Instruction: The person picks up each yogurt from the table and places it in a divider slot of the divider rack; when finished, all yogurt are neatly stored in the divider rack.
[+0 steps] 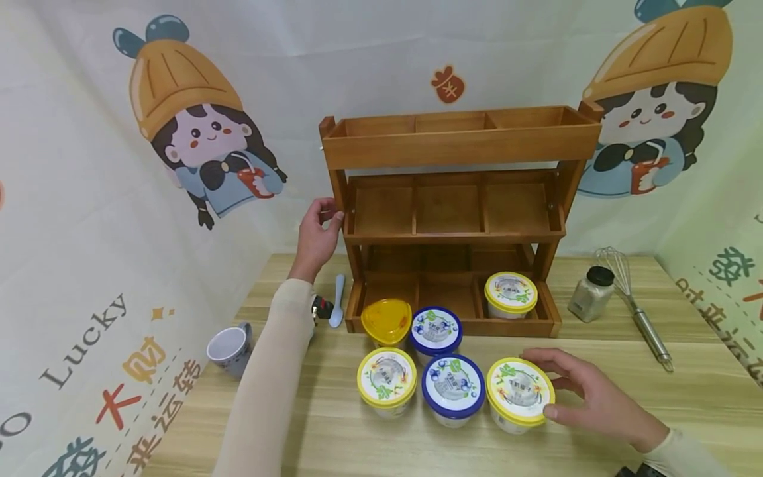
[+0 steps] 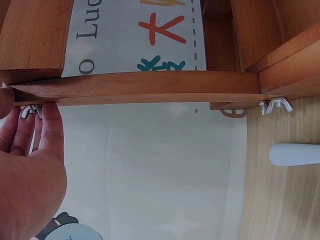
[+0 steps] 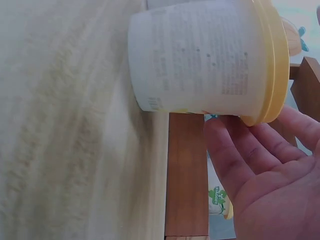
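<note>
A brown three-tier wooden rack (image 1: 456, 235) stands at the back of the table. My left hand (image 1: 318, 235) grips its left side post (image 2: 150, 89), thumb on one face and fingers on the other, beside a wing nut (image 2: 31, 111). My right hand (image 1: 596, 397) is spread around the right side of a yellow-lidded tub (image 1: 520, 394), fingertips at its lid. In the right wrist view the fingers (image 3: 240, 150) lie close along that lid, the thumb apart from it. Left of this tub are two blue-lidded tubs (image 1: 453, 391) and another yellow-lidded tub (image 1: 386, 381).
One yellow-lidded tub (image 1: 510, 295) sits in the rack's bottom right compartment. A yellow-topped container (image 1: 386, 321) stands before the rack. Left are a blue spoon (image 1: 338, 301) and a mug (image 1: 229, 350). A black-capped jar (image 1: 592, 295) and a whisk (image 1: 646, 331) are right.
</note>
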`<move>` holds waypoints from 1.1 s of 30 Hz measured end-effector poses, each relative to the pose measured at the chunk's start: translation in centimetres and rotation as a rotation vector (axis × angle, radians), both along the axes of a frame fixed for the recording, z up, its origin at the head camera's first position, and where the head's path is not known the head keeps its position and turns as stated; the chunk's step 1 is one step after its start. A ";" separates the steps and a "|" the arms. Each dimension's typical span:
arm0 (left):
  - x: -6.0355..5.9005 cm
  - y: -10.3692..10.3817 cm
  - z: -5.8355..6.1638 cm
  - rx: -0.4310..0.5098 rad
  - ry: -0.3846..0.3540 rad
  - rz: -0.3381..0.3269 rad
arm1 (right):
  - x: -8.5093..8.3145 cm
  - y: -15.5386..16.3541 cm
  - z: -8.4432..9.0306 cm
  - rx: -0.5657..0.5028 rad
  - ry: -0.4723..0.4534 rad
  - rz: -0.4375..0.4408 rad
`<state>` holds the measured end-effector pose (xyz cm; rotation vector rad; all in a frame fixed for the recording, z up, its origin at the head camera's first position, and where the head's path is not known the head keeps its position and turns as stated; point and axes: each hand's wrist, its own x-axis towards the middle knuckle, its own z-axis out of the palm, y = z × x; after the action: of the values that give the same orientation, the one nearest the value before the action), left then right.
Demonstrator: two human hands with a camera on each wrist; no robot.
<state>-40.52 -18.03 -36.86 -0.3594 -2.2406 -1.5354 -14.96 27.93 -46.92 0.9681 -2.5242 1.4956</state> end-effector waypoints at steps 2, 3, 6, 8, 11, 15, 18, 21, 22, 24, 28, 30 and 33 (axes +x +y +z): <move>0.0 0.0 0.0 -0.002 0.000 0.001 | 0.3 0.0 -0.1 0.000 -0.028 -0.003; 0.0 -0.1 0.0 -0.001 0.001 0.001 | 0.5 -0.1 -0.2 -0.001 -0.035 -0.005; 0.0 -0.2 -0.1 0.004 0.002 0.000 | 0.7 -0.2 -0.5 0.002 -0.049 -0.013; 0.0 -0.2 -0.2 0.005 -0.001 -0.004 | 0.8 -0.4 -0.7 0.016 -0.052 -0.016; 0.0 -0.2 -0.2 -0.002 -0.010 -0.009 | 0.8 -0.6 -0.9 0.048 -0.057 -0.024; 0.0 -0.2 -0.1 -0.009 -0.008 -0.005 | 0.6 -0.9 -0.9 0.079 -0.075 -0.042; -0.1 -0.2 0.0 -0.009 -0.007 -0.001 | 0.4 -1.0 -0.9 0.093 -0.095 -0.052; -0.1 -0.2 0.0 -0.017 -0.014 0.001 | 0.3 -0.9 -0.7 0.101 -0.088 -0.062; -0.1 -0.2 0.0 -0.020 -0.015 0.002 | 0.2 -0.8 -0.7 0.101 -0.078 -0.068; -0.1 -0.3 0.0 -0.023 -0.015 0.002 | 0.1 -0.6 -0.4 0.094 -0.050 -0.079; -0.1 -0.3 0.0 -0.017 -0.006 -0.001 | -0.4 -0.1 0.6 0.078 0.017 -0.099; -0.1 -0.3 0.0 -0.014 -0.003 -0.001 | -0.7 0.0 1.3 0.075 0.045 -0.112; -0.1 -0.2 0.0 -0.017 -0.006 0.003 | -1.2 0.0 2.3 0.082 0.070 -0.140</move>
<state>-40.60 -18.22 -36.91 -0.3563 -2.2589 -1.5189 -16.13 27.95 -44.57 0.8180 -2.5620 1.3074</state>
